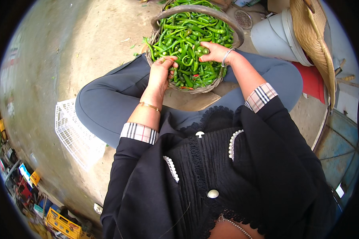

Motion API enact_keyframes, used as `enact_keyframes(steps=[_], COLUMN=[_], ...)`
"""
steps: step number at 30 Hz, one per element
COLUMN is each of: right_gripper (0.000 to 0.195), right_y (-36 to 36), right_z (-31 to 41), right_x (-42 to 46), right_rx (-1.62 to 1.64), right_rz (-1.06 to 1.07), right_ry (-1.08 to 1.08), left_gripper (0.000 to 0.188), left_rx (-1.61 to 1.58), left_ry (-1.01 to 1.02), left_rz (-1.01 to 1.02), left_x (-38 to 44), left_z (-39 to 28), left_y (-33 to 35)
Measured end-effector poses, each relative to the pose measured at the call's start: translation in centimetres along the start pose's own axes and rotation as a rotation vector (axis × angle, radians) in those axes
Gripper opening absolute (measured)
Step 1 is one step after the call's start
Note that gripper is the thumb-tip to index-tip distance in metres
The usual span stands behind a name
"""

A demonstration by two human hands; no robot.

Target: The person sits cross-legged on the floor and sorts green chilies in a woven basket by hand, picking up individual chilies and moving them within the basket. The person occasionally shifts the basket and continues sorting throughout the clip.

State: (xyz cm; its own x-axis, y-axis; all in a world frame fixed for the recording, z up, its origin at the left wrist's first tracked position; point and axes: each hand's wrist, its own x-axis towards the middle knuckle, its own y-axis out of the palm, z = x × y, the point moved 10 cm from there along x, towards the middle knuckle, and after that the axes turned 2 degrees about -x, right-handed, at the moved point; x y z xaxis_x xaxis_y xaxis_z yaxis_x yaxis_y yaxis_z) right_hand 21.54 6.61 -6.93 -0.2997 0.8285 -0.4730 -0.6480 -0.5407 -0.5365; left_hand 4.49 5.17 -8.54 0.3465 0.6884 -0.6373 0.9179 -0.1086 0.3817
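A round wicker basket (209, 88) with a thick arched handle stands between my bent legs, heaped with green chili peppers (184, 49) and a few red ones. At the basket's left side, my left hand (165, 67) has its fingers curled on green pepper, partly hidden by the fingers and thumb. My right hand (214, 53), over the right part of the heap, grips a small bunch of green peppers (202, 50) between thumb and fingers, their stem ends towards me.
A white plastic basket (74, 131) lies on the concrete by my left knee. Right of the peppers are a tilted grey bucket (272, 37), a woven straw item (314, 44) and a red object (311, 79). A yellow crate (62, 224) is far lower left.
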Motion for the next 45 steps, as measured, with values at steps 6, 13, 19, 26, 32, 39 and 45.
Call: enact_keyframes(steps=[6,13,19,26,32,39,45], right_gripper=[0.060,0.028,0.015,0.023,0.017,0.020,0.016], right_y=[-3.6,-5.7,4.9,11.9,13.0,14.5,13.1], right_z=[-0.6,2.5,0.9,-1.7,-1.4,-0.7,-0.9], right_x=[1.4,-1.5,-1.5,-2.5,-2.1,-2.5,-2.7], right_rx=[0.128,-0.107,-0.391,-0.901,-0.978,-1.060,-1.054], right_rz=[-0.233,-0.470,0.068,0.144,0.040,0.236,0.150], right_ry=[-0.043,-0.107,-0.141,0.002,-0.013,-0.037,-0.102], left_gripper=[0.011,0.012,0.011,0.011,0.011,0.011,0.010], left_rx=[-0.003,-0.003,0.002,0.031,0.032,0.110,0.050], left_ry=[-0.003,0.004,-0.001,-0.003,0.006,0.115,0.002], left_rz=[-0.001,-0.029,0.009,-0.004,-0.009,0.013,0.008], left_x=[0.1,0.3,0.4,-0.2,-0.3,-0.8,0.1], left_z=[0.1,0.4,0.3,-0.1,0.1,-0.4,0.6], left_y=[0.0,-0.6,0.2,0.3,-0.1,-0.4,0.8])
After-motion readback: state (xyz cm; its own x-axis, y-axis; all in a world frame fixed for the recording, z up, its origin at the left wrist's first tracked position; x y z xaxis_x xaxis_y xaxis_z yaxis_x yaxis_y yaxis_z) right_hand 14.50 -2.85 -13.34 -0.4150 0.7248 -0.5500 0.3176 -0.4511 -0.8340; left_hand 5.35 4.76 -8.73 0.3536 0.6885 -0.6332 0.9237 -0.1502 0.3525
